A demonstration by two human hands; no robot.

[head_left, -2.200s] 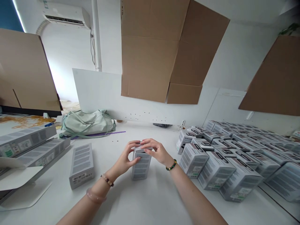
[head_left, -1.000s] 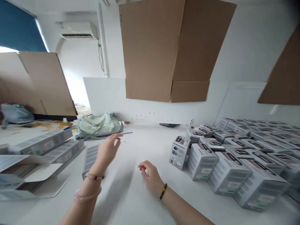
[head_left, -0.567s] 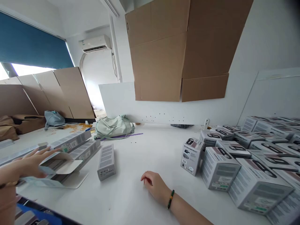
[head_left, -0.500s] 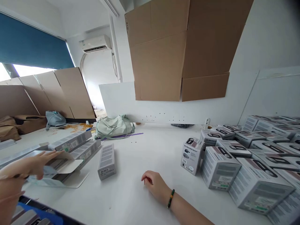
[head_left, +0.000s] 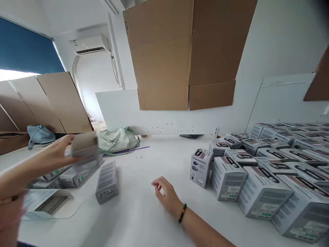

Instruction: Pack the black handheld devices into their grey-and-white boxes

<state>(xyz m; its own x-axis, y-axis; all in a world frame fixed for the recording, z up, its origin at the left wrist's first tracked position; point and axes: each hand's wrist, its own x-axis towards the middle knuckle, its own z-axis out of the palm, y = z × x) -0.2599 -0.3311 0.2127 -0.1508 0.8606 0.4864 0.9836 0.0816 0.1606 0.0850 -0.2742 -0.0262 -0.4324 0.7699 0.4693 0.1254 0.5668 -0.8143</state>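
Blur smears the left hand (head_left: 50, 156) at the left of the frame, its fingers closed around the edge of a grey-and-white retail box (head_left: 85, 151), which is up off the white table (head_left: 144, 219) and clear of everything beneath it. The grip looks firm enough to carry the box, though the blur hides exactly where the fingers sit. The right hand (head_left: 164, 193) lies at lower centre, empty, fingers loosely curled, on or just above the table, with a beaded bracelet (head_left: 182, 213) at its wrist. Between the two hands, a long narrow box (head_left: 107, 182) lies flat, printed panel up, apparently put down within easy reach. Below the left hand are an opened white card flap (head_left: 48, 206) and a row of lying boxes (head_left: 64, 179). To the right, a SilverCrest box (head_left: 200, 168) stands at the front edge of a dense block of matching boxes (head_left: 262, 192), packed shoulder to shoulder, likely to save table space and prop one another up. Behind, a pale green bag (head_left: 118, 140) slumps against a white panel (head_left: 115, 109), beneath flattened cardboard sheets (head_left: 164, 58) fixed to the wall.
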